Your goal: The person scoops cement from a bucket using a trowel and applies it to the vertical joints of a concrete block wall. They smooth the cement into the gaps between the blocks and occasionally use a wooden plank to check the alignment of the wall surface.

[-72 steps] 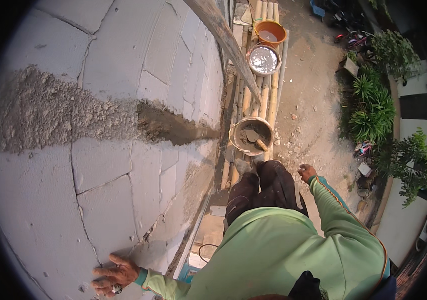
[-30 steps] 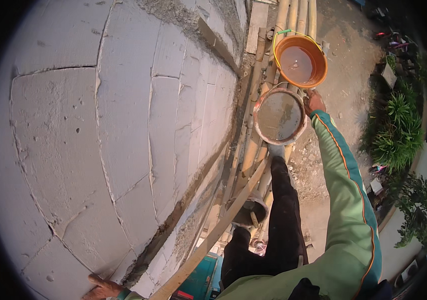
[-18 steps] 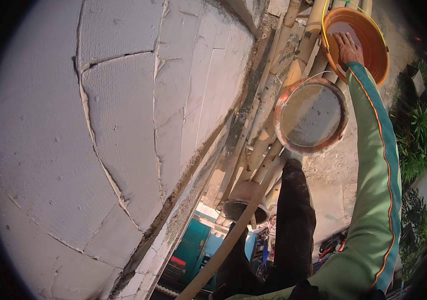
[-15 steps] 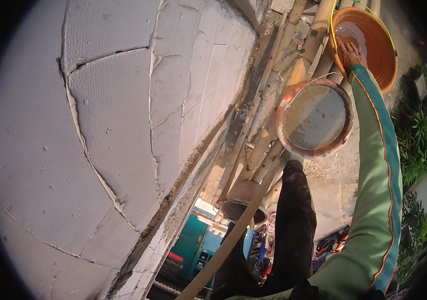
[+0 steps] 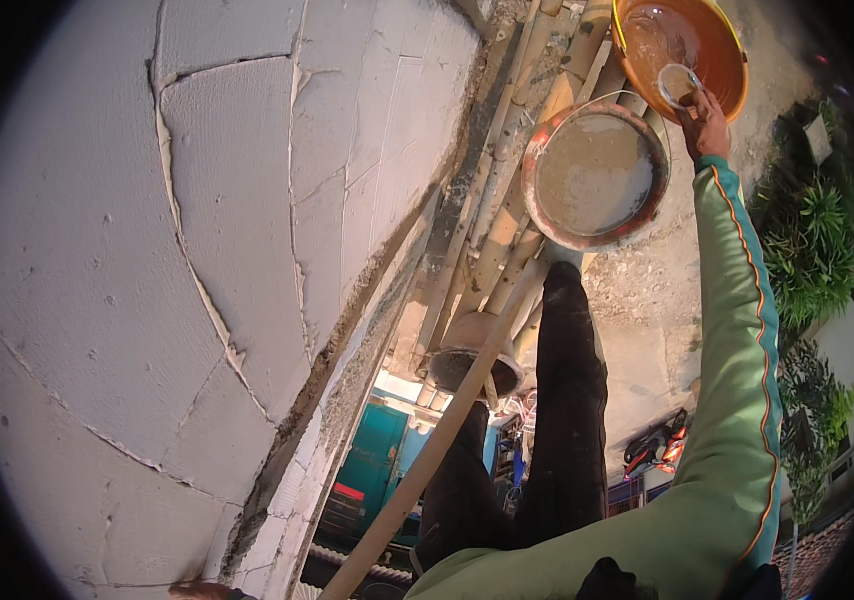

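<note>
My right hand (image 5: pixel 709 128) reaches out at the upper right, its fingers wrapped round the rim of a small clear plastic cup (image 5: pixel 679 86). The cup is over the near inside of an orange bucket (image 5: pixel 730 84), which holds some water and has a yellow handle. To the left of this hand stands a reddish bucket (image 5: pixel 539 212) with a wire handle, nearly full of wet grey mix. Only a sliver of my left hand (image 5: pixel 199 590) shows at the bottom edge, against the block wall; its fingers are mostly cut off.
The pale block wall (image 5: pixel 237 190) with mortar joints fills the left side. Bamboo poles (image 5: pixel 492 235) lie under the buckets, high above ground. A slanting pole (image 5: pixel 417 480) passes by my legs. Another bucket (image 5: pixel 462 365) hangs lower. Green plants (image 5: pixel 812 250) grow at right.
My right hand now has a clear cup in its fingers; before, it was spread inside the orange bucket. The view has shifted, moving the buckets up and left. My left hand has appeared at the bottom.
</note>
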Available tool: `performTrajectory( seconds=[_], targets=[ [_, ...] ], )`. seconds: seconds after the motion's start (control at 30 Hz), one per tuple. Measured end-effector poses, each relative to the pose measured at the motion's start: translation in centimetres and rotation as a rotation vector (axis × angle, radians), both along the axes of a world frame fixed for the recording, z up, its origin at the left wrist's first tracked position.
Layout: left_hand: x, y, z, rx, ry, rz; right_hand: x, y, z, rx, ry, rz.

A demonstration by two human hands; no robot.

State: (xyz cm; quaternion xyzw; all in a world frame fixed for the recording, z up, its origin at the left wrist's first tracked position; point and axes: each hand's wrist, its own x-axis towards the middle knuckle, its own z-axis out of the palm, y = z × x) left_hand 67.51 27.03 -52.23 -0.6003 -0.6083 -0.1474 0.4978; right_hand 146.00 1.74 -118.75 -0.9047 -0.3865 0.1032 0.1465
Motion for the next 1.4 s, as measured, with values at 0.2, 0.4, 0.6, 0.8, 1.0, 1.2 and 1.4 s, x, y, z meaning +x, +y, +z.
performTrajectory(
  seconds=[0.2,0.4,0.6,0.8,1.0,1.2,1.4],
  targets=[
    [-2.2,2.6,3.3,0.009,-0.179,-0.044,-15.9,-4.7,15.6,0.199,0.126,0.06],
    [-2.6,0.7,3.2,0.075,-0.128,-0.136,-35.8,-10.2,28.6,0.194,0.492,0.298],
    [-2.0,0.3,2.5,0.024,-0.088,-0.267,-53.4,-13.5,30.3,-0.548,0.969,0.406],
    [-1.5,-0.3,2.9,-0.009,-0.032,-0.311,-67.5,-18.6,20.1,-1.007,1.138,0.442],
    [-1.1,-0.1,3.6,-0.013,0.006,-0.333,-67.4,-18.2,21.0,-0.797,1.032,0.303],
    [-2.0,0.1,3.4,0.004,0.004,-0.291,-55.5,-13.7,26.4,-0.449,0.882,-0.12],
    [-2.6,0.2,3.3,0.039,0.017,-0.249,-38.9,-10.2,25.2,-0.201,0.547,-0.338]
  ],
)
